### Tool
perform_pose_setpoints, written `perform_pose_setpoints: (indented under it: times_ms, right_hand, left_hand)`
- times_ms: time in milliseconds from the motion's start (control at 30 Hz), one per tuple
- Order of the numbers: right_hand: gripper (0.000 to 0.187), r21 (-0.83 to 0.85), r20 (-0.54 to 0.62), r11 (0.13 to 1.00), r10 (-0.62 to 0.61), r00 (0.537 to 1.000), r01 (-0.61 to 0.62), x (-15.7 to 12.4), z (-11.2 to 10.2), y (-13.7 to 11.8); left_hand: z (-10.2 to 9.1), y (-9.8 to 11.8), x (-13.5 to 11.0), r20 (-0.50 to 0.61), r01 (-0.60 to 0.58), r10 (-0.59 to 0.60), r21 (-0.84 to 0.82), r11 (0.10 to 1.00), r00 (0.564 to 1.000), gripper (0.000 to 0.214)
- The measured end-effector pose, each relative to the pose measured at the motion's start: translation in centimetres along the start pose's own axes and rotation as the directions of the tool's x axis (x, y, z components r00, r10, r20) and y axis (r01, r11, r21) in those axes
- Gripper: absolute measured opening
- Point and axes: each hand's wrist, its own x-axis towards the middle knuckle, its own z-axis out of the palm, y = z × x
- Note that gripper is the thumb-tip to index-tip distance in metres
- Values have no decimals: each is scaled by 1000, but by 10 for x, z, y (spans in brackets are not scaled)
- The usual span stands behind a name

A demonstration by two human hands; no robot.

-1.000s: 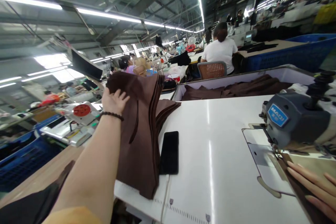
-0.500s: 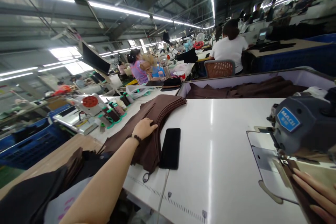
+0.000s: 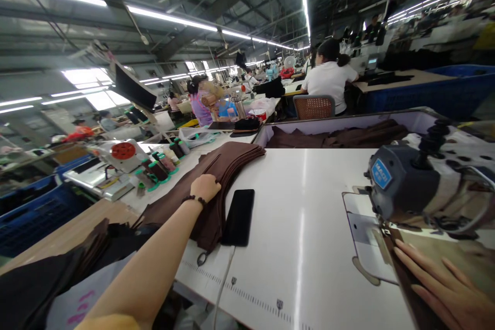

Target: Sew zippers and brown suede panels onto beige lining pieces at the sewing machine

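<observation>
My left hand [image 3: 205, 188], a beaded bracelet at its wrist, rests on a stack of brown fabric panels [image 3: 235, 157]. Its fingers are curled closed on the top panel near the stack's right edge; the fingertips are partly hidden. At the lower right, my right hand [image 3: 444, 281] lies flat with fingers stretched out, pressing on a brown fabric strip [image 3: 410, 291] and a tan piece beside it. That strip runs up to the needle area of a grey sewing machine [image 3: 402, 185] with a blue label.
A black phone [image 3: 238, 216] with a white cable lies right of the stack on the white table [image 3: 286, 227]. Thread spools [image 3: 158, 169] stand at the left. Behind the table, a bin [image 3: 419, 116] holds more brown fabric. Co-workers sit farther back.
The view has turned to the right, showing more of the sewing machine. My left hand's fingers have curled in on the stack. My right hand stays flat by the machine.
</observation>
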Motion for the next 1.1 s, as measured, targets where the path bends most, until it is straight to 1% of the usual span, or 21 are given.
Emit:
perform_pose_setpoints:
  times_ms: [67,133,200,267,333,400,433,467,500,567,600,633,667,700,767,833,900,967,1000,1033,1100]
  right_hand:
    - [54,-102,16,988,-115,993,116,5,-6,-3]
    - [54,-161,-11,973,-168,986,164,11,-14,-8]
    - [52,-183,-48,967,-190,981,179,17,-22,-13]
    - [51,-193,-53,965,-191,980,177,21,-28,-18]
    - [47,-181,-38,969,-178,983,169,23,-31,-21]
    - [45,-138,4,980,-141,990,140,22,-33,-22]
    - [44,-111,33,986,-117,993,120,22,-34,-23]
    - [44,-86,67,992,-90,994,96,22,-35,-23]
    - [44,-65,107,995,-66,992,74,22,-37,-24]
    - [45,-44,184,998,-28,983,37,23,-40,-26]
    - [44,-41,220,999,-18,975,27,24,-42,-27]
    - [44,-42,258,999,-9,966,20,25,-44,-27]
    - [44,-44,299,999,-3,954,17,27,-45,-28]
    - [45,-51,343,999,6,939,12,29,-47,-28]
    - [46,-70,432,997,41,901,-12,34,-50,-30]
    - [47,-79,498,996,75,864,-41,38,-54,-31]
    - [48,-65,526,997,75,847,-48,42,-58,-33]
    - [49,-52,526,998,66,848,-45,44,-61,-34]
    - [49,-55,532,997,72,844,-50,45,-62,-34]
    - [49,-64,548,996,90,832,-66,46,-62,-34]
    - [48,-76,586,993,121,801,-95,48,-63,-34]
  left_hand:
    - [-7,-5,4,-15,29,-29,-15,999,999,26]
    - [-23,-14,7,-39,58,-60,-45,997,997,25]
    - [-46,-23,9,-72,67,-73,-86,994,995,24]
    - [-72,-24,7,-113,19,-34,-135,991,993,28]
    - [-96,-10,0,-138,-86,61,-185,979,989,34]
    - [-108,22,-14,-131,-230,204,-231,945,970,35]
    - [-108,44,-25,-117,-306,285,-254,918,951,34]
    - [-103,67,-37,-94,-386,375,-279,879,922,34]
    - [-93,91,-52,-69,-462,464,-306,832,883,35]
    - [-61,135,-87,-44,-585,614,-365,725,788,40]
    - [-42,153,-105,-35,-646,690,-390,657,723,44]
    - [-23,167,-121,-17,-734,794,-394,553,608,50]
    - [-5,177,-135,-7,-800,862,-378,467,507,54]
    - [10,183,-146,-21,-847,900,-349,402,436,59]
    - [27,186,-161,-52,-892,933,-315,324,357,60]
    - [29,185,-169,-52,-907,950,-318,276,307,62]
    - [20,185,-182,-24,-905,960,-340,255,279,74]
    - [11,189,-201,33,-894,961,-361,267,274,90]
    - [8,193,-213,69,-886,958,-366,284,278,96]
    - [6,197,-224,101,-879,952,-367,304,288,99]
    - [6,201,-240,131,-869,948,-377,319,291,95]
